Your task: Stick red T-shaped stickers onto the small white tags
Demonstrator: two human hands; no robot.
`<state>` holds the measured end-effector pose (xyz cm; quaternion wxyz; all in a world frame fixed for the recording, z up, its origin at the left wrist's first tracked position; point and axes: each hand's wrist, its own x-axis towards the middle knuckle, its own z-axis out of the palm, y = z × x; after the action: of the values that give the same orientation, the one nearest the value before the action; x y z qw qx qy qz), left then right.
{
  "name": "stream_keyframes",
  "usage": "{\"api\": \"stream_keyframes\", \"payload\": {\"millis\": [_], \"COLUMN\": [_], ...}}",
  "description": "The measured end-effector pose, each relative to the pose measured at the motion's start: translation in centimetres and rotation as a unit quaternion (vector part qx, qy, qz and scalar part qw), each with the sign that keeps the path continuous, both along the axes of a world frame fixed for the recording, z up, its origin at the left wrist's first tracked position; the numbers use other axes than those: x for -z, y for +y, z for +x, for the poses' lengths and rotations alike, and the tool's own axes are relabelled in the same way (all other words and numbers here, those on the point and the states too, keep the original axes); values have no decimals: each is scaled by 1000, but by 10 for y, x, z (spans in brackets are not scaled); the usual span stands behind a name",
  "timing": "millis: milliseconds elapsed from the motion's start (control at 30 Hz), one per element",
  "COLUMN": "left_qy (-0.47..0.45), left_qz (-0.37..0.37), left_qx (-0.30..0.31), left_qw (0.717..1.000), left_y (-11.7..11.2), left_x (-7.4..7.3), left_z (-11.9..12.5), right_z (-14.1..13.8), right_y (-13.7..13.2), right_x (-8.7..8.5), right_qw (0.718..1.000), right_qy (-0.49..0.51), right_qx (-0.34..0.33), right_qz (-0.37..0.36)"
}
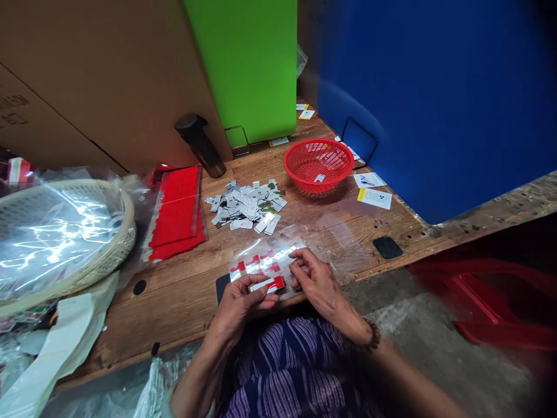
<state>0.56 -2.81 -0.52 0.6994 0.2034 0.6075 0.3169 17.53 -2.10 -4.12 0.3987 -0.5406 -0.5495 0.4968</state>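
Observation:
My left hand point(243, 301) pinches a small flat plate point(268, 285), white with a red end, between thumb and fingers. Just beyond it lies a clear plastic sheet point(285, 249) bearing several more red-and-white pieces point(253, 265). My right hand point(317, 284) is beside the sheet's right part, its fingers curled and thumb close to the index finger. Whether those fingertips grip anything I cannot make out. A loose heap of metal plates point(248, 203) lies farther back on the wooden table point(174, 296).
A red basket point(319, 165) holds a small plate. Red sheets point(177, 212) lie left of the heap, near a dark bottle point(201, 145) and a white basket point(126, 220) of plastic bags. Green point(256, 69) and blue panels point(435, 104) stand behind. Printed cards point(375, 198) lie at right.

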Motion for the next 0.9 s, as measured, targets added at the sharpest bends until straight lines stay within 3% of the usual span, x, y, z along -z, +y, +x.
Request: {"api": "stream_keyframes", "payload": {"millis": [167,533,767,900], "left_qy": [-15,-10,-6,59], "left_qz": [14,49,49,179], "left_qx": [17,23,49,66], "left_qw": [1000,998,998,980], "left_y": [-1,-5,-2,0], "left_x": [0,-4,4,11], "left_z": [0,-3,-1,-2], "right_z": [-4,-16,-8,12], "right_y": [-5,2,8,31], "right_x": [-1,-5,-7,-12], "right_qw": [985,931,960,963], "right_qy": [115,282,150,106], "right_qx": [-84,-102,-167,-174], "right_qz": [-93,-208,-167,-176]}}
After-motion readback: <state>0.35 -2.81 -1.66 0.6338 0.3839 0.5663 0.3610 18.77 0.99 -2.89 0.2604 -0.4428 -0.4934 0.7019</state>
